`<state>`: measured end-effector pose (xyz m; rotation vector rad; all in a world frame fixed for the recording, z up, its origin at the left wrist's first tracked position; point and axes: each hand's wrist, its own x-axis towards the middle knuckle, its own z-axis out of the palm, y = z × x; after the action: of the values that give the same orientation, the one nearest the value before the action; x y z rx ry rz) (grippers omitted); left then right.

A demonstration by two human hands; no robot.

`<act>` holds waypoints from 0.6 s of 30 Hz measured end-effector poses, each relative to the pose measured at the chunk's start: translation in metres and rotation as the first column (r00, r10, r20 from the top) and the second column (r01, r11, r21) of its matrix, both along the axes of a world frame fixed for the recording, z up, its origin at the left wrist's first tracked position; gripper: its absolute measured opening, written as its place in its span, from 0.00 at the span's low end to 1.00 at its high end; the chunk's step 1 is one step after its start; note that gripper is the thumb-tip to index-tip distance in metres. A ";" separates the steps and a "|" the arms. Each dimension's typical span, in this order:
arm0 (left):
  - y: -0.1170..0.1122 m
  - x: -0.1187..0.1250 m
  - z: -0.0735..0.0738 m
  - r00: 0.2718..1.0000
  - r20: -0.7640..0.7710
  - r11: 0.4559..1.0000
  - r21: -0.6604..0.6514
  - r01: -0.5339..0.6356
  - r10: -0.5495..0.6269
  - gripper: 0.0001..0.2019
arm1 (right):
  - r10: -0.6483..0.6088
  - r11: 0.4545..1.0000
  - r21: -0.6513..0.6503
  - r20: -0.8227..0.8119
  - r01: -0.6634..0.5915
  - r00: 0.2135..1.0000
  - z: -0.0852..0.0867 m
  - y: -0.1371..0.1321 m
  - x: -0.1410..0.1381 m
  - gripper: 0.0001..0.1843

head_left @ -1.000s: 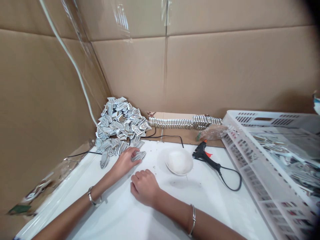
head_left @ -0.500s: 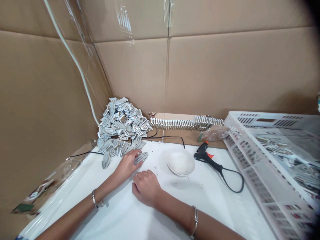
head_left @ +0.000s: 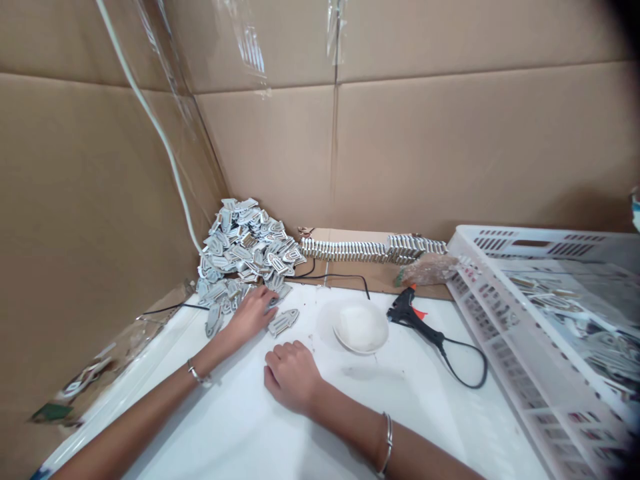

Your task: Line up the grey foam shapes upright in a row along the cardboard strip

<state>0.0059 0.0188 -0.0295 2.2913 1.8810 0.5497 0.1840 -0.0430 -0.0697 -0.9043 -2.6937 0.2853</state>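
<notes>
Cardboard walls point(head_left: 400, 147) enclose one white table point(head_left: 410, 427). Clock positions I quote are taken from the right hand point(head_left: 293, 377). Hands: two. Right: fingers curled together in a loose fist on the table; its inside is hidden from me. Left hand point(head_left: 253, 312), 11 o'clock: fingertips at the near edge of the pile point(head_left: 245, 247); I cannot tell whether they clamp on a piece. Loose piece point(head_left: 283, 323): one, 12 o'clock, flat, just beside the left hand. Pile: one, 11 o'clock; its grey pieces overlap beyond counting. Row of pieces point(head_left: 345, 250): one, 1 o'clock, packed too tightly to count. Bowl point(head_left: 373, 337): one, 2 o'clock; white contents hard to make out. Glue gun point(head_left: 420, 323): one, 2 o'clock, farther out. Crate point(head_left: 505, 320): one, 3 o'clock, cut off at the frame edge. Bangles point(head_left: 386, 443): two, one per wrist.
</notes>
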 end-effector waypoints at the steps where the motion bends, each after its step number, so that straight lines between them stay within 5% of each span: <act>1: 0.000 0.002 -0.003 1.000 -0.013 1.000 0.003 0.001 -0.001 0.13 | 0.000 1.000 0.004 -0.003 0.000 1.000 -0.001 0.000 0.000 0.09; 6: 0.000 0.004 0.003 0.976 0.214 0.985 -0.160 0.068 -0.032 0.14 | 0.000 1.000 -0.008 0.008 0.000 1.000 0.000 0.000 0.000 0.09; 9: 0.011 -0.005 0.015 0.956 0.275 0.983 -0.124 0.138 -0.100 0.15 | 0.002 1.000 -0.026 0.011 -0.002 1.000 0.003 -0.001 0.000 0.10; 12: 0.027 -0.013 0.025 0.933 0.056 0.934 -0.023 0.356 -0.354 0.17 | 0.005 0.999 -0.035 0.011 -0.005 1.000 0.005 -0.001 0.001 0.10; 15: 0.044 -0.012 0.031 0.802 -0.209 0.828 -0.087 0.554 -0.559 0.26 | -0.002 0.999 -0.042 0.012 0.002 1.000 0.003 -0.001 0.000 0.09; 18: 0.058 -0.007 0.035 0.684 -0.311 0.744 -0.150 0.651 -0.660 0.24 | -0.012 0.999 -0.041 0.002 0.012 1.000 0.002 -0.001 0.000 0.09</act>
<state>-0.0011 0.0766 0.0058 2.9361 0.9706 0.0101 0.1839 -0.0436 -0.0675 -0.9323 -2.6920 0.3383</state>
